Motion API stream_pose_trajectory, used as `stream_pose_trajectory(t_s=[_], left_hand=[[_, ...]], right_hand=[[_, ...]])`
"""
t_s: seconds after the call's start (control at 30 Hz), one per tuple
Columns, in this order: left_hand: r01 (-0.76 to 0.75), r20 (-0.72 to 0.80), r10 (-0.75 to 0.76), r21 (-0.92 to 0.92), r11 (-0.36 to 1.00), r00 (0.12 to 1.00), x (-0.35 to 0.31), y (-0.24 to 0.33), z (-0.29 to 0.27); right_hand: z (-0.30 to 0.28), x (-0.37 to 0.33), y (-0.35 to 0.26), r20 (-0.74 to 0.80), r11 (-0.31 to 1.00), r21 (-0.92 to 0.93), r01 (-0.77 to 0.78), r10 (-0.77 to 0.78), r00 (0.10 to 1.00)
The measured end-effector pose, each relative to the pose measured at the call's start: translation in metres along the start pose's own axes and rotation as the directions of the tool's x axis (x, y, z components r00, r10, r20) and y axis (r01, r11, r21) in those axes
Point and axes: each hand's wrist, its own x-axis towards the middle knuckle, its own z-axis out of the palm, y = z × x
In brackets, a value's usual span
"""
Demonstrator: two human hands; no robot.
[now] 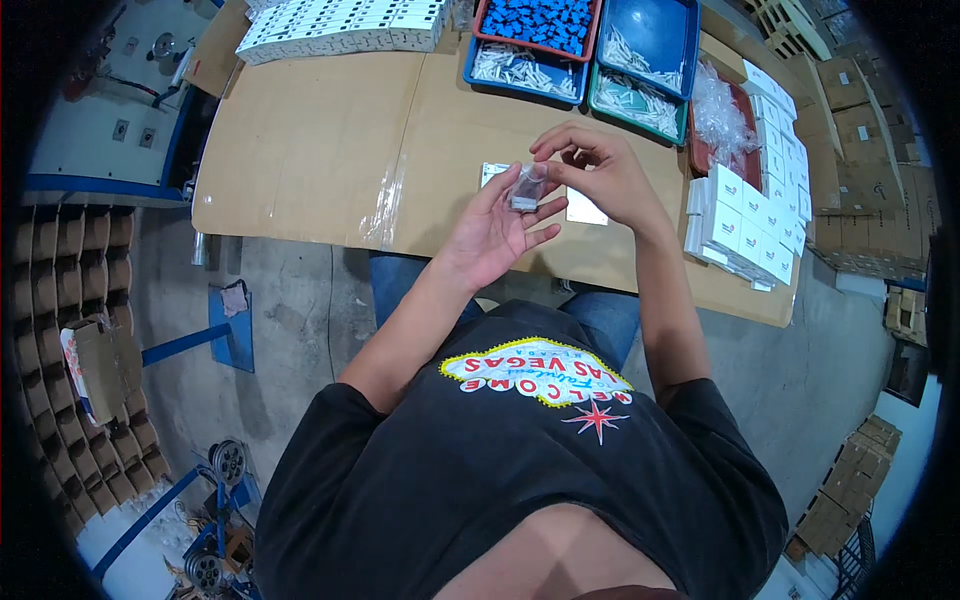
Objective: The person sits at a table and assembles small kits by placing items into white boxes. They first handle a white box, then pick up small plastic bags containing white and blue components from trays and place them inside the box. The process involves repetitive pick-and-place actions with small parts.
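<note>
Over the near edge of the table, my left hand (487, 232) holds a small clear plastic bag (527, 188) between thumb and fingers, palm turned up. Something small and white lies in the bottom of the bag; its kind is too small to tell. My right hand (608, 180) closes thumb and fingertips at the bag's upper end. Beneath both hands, a flat white piece (587, 210) rests on the cardboard, partly covered by them.
The cardboard-covered table (310, 150) carries rows of white boxes (345, 28) at far left. Stacked trays hold blue pieces (535, 22) and white pieces (640, 105). A red tray of clear bags (722, 115) and stacked white boxes (745, 225) stand at right.
</note>
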Motion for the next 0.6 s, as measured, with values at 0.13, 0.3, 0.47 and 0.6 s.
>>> stream_pose_trajectory(t_s=[0.13,0.3,0.47,0.6], left_hand=[[0.002,-0.008,-0.002,0.011,1.0,1.0,0.0,-0.001,-0.001],[-0.01,-0.026,0.011,0.038,0.999,1.0,-0.001,0.0,0.001],[-0.008,-0.026,0.012,0.125,0.992,1.0,-0.002,0.001,-0.004],[-0.119,-0.095,0.17,0.399,0.909,0.981,-0.007,-0.001,0.005]], right_hand=[[-0.003,0.003,-0.003,0.076,0.994,-0.106,0.01,-0.002,0.997],[-0.005,0.004,-0.008,0.156,0.984,-0.176,-0.034,0.062,0.986],[-0.014,0.001,-0.016,0.278,0.966,-0.25,0.069,0.003,0.961],[-0.019,0.001,-0.015,0.309,0.958,-0.266,0.107,-0.021,0.951]])
